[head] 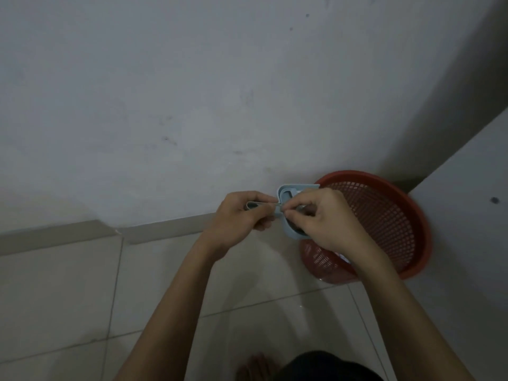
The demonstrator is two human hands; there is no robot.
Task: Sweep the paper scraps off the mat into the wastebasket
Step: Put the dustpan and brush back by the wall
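A small light-blue dustpan is held tilted on edge beside the rim of the red mesh wastebasket, which stands on the floor in the corner. My left hand grips the pan's thin handle, which points left. My right hand covers most of the pan, its fingers curled and pinching at the pan's near edge. Something dark lies inside the pan, mostly hidden by my fingers. A pale bit shows low in the basket by my right wrist. No mat or loose scraps are in view.
A grey wall with a skirting board runs behind the basket. Pale floor tiles spread to the left. A white panel or cabinet side closes the right. My foot shows at the bottom edge.
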